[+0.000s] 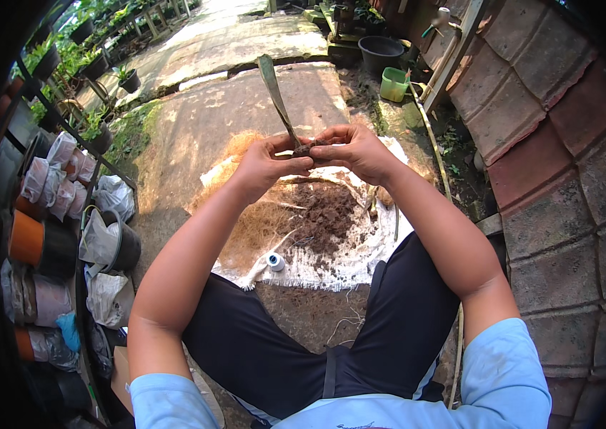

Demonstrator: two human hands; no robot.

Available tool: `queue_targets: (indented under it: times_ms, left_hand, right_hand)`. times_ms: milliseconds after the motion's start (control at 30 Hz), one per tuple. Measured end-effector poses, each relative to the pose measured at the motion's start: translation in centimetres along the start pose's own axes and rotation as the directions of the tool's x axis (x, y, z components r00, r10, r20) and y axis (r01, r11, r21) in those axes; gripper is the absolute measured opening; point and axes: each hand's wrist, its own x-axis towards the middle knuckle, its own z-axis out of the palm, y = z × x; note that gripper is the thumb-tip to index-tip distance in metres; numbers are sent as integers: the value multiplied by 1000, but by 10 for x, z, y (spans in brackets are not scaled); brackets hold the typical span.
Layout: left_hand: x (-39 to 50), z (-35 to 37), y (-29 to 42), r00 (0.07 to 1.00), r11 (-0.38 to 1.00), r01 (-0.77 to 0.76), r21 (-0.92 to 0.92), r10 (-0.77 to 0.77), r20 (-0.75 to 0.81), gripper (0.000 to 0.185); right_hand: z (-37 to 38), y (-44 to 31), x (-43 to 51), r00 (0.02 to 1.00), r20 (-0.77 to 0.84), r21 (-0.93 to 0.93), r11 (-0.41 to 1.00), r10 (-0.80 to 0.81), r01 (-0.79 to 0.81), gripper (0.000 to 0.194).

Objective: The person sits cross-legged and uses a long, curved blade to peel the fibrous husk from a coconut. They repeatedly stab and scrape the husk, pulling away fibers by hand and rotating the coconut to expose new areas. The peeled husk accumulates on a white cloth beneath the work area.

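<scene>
My left hand (276,161) and my right hand (350,153) meet in front of me, both gripping a clump of dark soil (304,149). A single long leaf (275,91) rises from the clump, tilted to the left. Below my hands, a heap of brown soil (327,214) lies on a white woven sack (372,257). Tan coconut-like fibre (252,228) spreads over the sack's left side. A spool of white thread (275,261) stands near the sack's front edge. The roots, if any, are hidden by my fingers.
To the left, a rack holds bagged bundles (56,182) and plastic pots (126,244). Potted plants (96,126) stand beyond it. Stacked clay roof tiles (544,225) rise on the right. A green plastic container (394,84) and a black basin (380,53) sit at the back right.
</scene>
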Motion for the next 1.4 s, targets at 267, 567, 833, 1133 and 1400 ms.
queue_targets:
  times_ms: [267,567,833,1133,1400]
  left_hand:
    - [0,0,1,999,993,-31,117,32,-3,34]
    - [3,4,-5,999,988,46,-148,-45,12,33]
    - [5,0,-2,999,996,-9,90,4,47,36]
    - [10,2,-8,995,996,-89,8,89,40,35]
    - [12,-3,-9,990,993,-76,-92,86,110,36]
  right_hand:
    - [3,-3,-4,999,34,-61,998,-5,7,23]
    - [-5,-2,-5,999,-16,40,999,29,-28,22]
    - [-3,0,-4,999,27,19,999,34,-35,26]
    - [-6,7,2,997,31,2,997,-74,74,25]
    - [-7,5,3,997,50,44,997,-59,57,24]
